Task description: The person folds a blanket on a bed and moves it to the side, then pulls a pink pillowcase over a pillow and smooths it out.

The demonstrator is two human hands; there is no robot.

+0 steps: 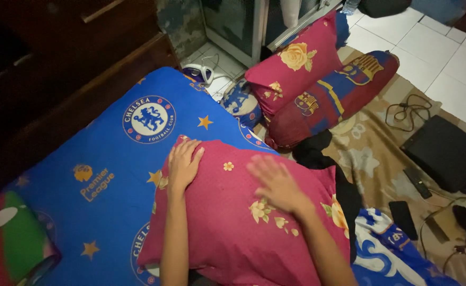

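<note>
A magenta pillow (233, 222) with yellow flower prints lies on a blue mattress sheet (106, 159) with round crests and stars. My left hand (183, 163) rests flat on the pillow's upper left corner, fingers apart. Blurred with motion, my right hand (275, 182) lies flat on the pillow's top middle. Neither hand grips anything.
A second magenta flowered pillow (296, 63) and a maroon and blue bolster (333, 98) lie beyond the mattress. Black cloth (323, 153) sits beside the pillow. A dark box (447, 153), phones and cables lie on a tan floor mat (371, 148). Dark wooden furniture (58, 63) stands left.
</note>
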